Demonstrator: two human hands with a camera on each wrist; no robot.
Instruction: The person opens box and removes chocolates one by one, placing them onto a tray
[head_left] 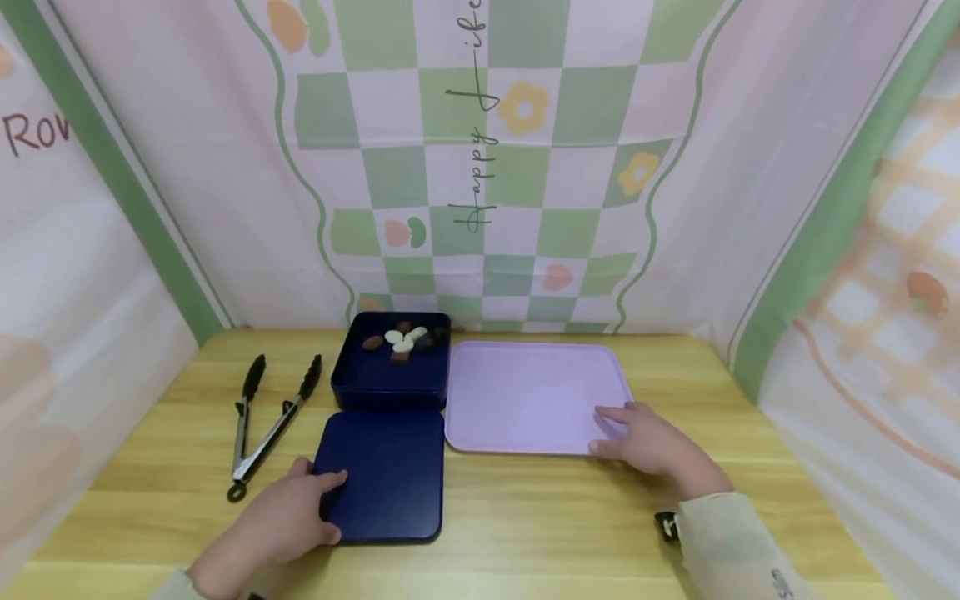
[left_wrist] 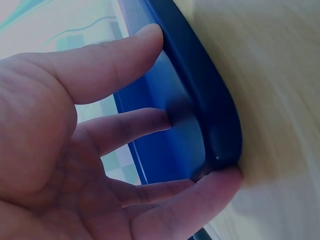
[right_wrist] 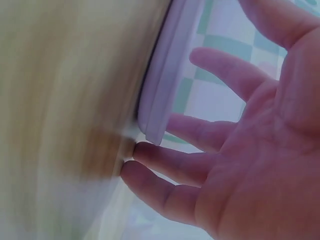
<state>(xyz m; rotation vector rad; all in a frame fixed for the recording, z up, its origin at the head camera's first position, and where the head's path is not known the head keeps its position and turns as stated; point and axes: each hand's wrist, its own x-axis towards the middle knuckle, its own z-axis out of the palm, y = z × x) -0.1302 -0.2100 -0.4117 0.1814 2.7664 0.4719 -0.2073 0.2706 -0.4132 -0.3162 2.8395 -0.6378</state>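
A dark blue flat square lid point(head_left: 384, 479) lies on the table in front of a matching blue box point(head_left: 392, 375). My left hand point(head_left: 288, 512) is at the lid's left side, fingers spread and fairly straight; in the left wrist view its thumb and fingertips touch the lid's edge point(left_wrist: 212, 100). At the right front corner of a lilac tray point(head_left: 532, 400), my right hand point(head_left: 648, 442) has its fingers extended. The right wrist view shows those fingers spread around the tray's corner point(right_wrist: 162, 100), the lower fingertips near the tabletop.
Several small white, brown and black pieces point(head_left: 403, 346) lie in the blue box. Left of it, tongs point(head_left: 262, 442) with black tips rest spread on the wooden table point(head_left: 525, 533). A patterned curtain point(head_left: 517, 167) rises behind the table and along both sides.
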